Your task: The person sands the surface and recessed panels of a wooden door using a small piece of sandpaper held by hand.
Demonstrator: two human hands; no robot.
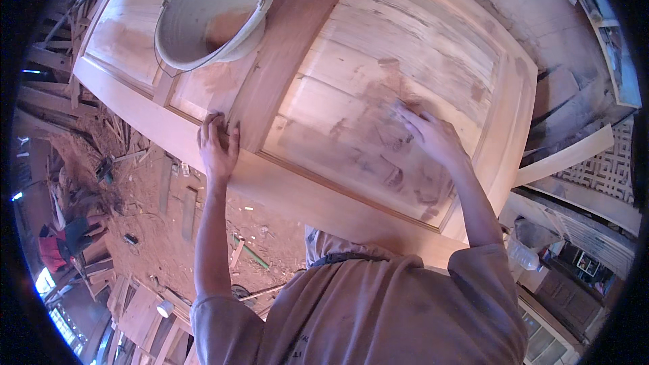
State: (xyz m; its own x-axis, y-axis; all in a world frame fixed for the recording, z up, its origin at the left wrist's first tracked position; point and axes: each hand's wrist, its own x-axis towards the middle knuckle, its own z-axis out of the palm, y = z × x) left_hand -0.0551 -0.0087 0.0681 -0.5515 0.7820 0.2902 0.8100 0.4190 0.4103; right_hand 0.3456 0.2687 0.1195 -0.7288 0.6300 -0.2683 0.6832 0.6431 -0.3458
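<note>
A large wooden door (270, 84) with framed panels lies in front of me. Stretched out flat, the fingers of my right hand (433, 134) touch its right-hand panel (338, 88), where brown powder or paste is smeared in dark patches around them. My left hand (218, 149) rests on the near frame rail, left of the middle upright. Its fingers and thumb curl round a dark spot; what they hold, if anything, I cannot make out. Beyond that hand a pale bucket (186, 10) with a wire handle stands tilted in view on the door, brown powder inside it.
Sawdust and wood scraps cover the floor (159, 196) at the left, with stacked boards (54, 105) along the side. A person in red (57, 247) is at the far left. On the right are a pale curved board (568, 155), a patterned lattice (602, 176) and a clear plastic bottle (524, 255).
</note>
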